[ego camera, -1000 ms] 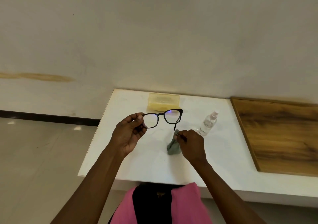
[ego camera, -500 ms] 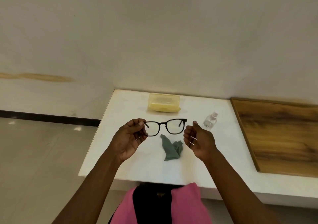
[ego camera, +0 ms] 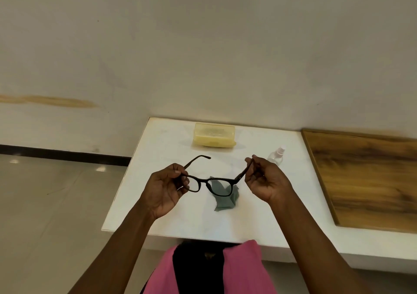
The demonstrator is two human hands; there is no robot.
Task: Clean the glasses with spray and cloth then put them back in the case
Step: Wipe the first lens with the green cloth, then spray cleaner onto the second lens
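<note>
Black-framed glasses [ego camera: 204, 181] hang in the air above the white table [ego camera: 171, 212], with both temples unfolded and pointing away from me. My left hand [ego camera: 163, 188] pinches the left end of the frame. My right hand [ego camera: 266, 179] pinches the right temple. A crumpled grey-green cloth [ego camera: 225, 200] lies on the table just under the glasses, partly seen through the right lens. The yellow case [ego camera: 214, 135] sits shut at the table's far edge. A small clear spray bottle [ego camera: 276, 156] stands behind my right hand.
A wooden board [ego camera: 370, 181] covers the surface to the right of the white table. A pale wall rises straight behind the table. Tiled floor lies to the left, beyond the table's left edge.
My right hand let go of the cloth, which now lies on the table, and took hold of the glasses' right temple. The glasses tipped flat with their temples spread.
</note>
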